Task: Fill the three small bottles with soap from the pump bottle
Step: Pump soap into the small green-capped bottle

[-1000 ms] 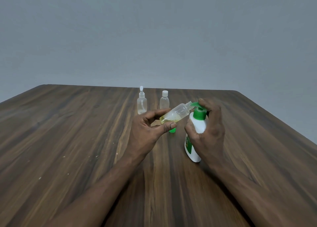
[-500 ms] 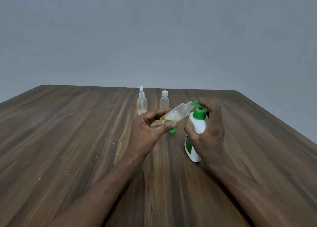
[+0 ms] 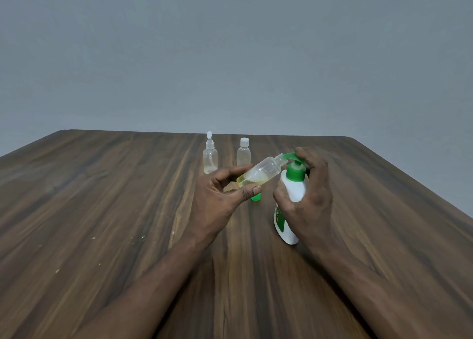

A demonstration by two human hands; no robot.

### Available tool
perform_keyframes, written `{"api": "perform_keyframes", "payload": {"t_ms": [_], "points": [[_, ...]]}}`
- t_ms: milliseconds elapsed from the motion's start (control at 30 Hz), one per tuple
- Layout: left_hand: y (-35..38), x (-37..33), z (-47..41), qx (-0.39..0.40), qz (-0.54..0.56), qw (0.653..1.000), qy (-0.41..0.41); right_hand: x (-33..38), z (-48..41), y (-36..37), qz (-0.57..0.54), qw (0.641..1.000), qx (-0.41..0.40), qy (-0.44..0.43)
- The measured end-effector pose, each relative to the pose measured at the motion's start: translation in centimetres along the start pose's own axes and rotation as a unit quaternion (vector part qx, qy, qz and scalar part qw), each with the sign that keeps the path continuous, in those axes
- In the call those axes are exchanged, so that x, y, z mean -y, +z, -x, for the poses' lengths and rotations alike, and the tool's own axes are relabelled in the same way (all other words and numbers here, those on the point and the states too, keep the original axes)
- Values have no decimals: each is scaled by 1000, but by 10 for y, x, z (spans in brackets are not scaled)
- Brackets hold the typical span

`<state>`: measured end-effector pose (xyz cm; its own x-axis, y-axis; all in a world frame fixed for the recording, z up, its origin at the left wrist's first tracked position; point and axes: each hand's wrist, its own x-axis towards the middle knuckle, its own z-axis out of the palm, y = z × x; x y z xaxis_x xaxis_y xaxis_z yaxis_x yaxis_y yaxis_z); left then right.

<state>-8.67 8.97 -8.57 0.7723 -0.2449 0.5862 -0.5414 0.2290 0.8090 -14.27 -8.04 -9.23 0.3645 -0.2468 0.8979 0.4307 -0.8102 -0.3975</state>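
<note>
My left hand (image 3: 217, 200) pinches a clear small bottle (image 3: 263, 172) between thumb and fingers, tilted with its open mouth against the green spout of the pump bottle (image 3: 291, 193). Yellowish soap lies in the tilted bottle's lower end. My right hand (image 3: 307, 198) grips the white pump bottle, with a finger on top of the green pump head. Two more small clear bottles stand upright behind: one with a spray top (image 3: 210, 155) and one with a white cap (image 3: 244, 153). A small green cap (image 3: 255, 197) lies on the table under my left thumb.
All of this is on a dark wooden table (image 3: 102, 210), whose far edge runs just behind the two standing bottles. Small pale specks are scattered on the wood at the left. A plain grey wall stands behind.
The green pump head has risen a little under my right finger. Both hands and the tilted bottle stay in place.
</note>
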Motion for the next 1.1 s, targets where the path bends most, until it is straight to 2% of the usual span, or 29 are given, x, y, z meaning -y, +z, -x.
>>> {"api": "perform_keyframes", "payload": {"t_ms": [1100], "points": [[-1, 3, -1, 5, 30, 999, -20, 0, 0, 0, -3, 1000, -2, 3]]}}
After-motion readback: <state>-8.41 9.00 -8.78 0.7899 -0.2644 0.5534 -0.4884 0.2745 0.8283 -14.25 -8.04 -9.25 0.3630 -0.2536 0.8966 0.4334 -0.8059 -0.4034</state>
